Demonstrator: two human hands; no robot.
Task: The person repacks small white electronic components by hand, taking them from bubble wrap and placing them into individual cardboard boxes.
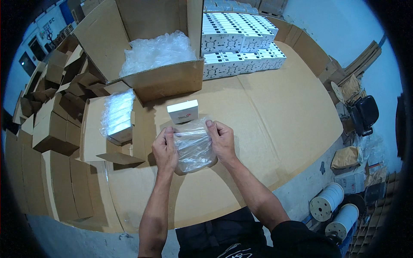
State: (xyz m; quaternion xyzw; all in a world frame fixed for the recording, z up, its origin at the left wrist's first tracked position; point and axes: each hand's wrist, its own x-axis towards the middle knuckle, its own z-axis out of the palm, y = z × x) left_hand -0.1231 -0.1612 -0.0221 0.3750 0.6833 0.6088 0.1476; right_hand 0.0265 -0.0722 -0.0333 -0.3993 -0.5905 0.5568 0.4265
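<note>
A crinkled clear plastic bag (192,150) is stretched between my two hands above the cardboard-covered table. My left hand (165,150) pinches its upper left edge, thumb on top. On the opposite side, my right hand (223,141) grips the upper right corner the same way. Just beyond the bag stands a small white box (183,112) with a reddish mark on its front. Left of my hands, an open carton (138,144) holds a row of white boxes wrapped in clear plastic (118,112).
A large open carton (172,79) full of clear plastic bags (160,52) stands at the back left. Stacked white printed boxes (241,45) sit to its right. Empty cartons (53,129) crowd the left side. Cable spools (328,202) and a black chair (364,112) are beyond the right edge.
</note>
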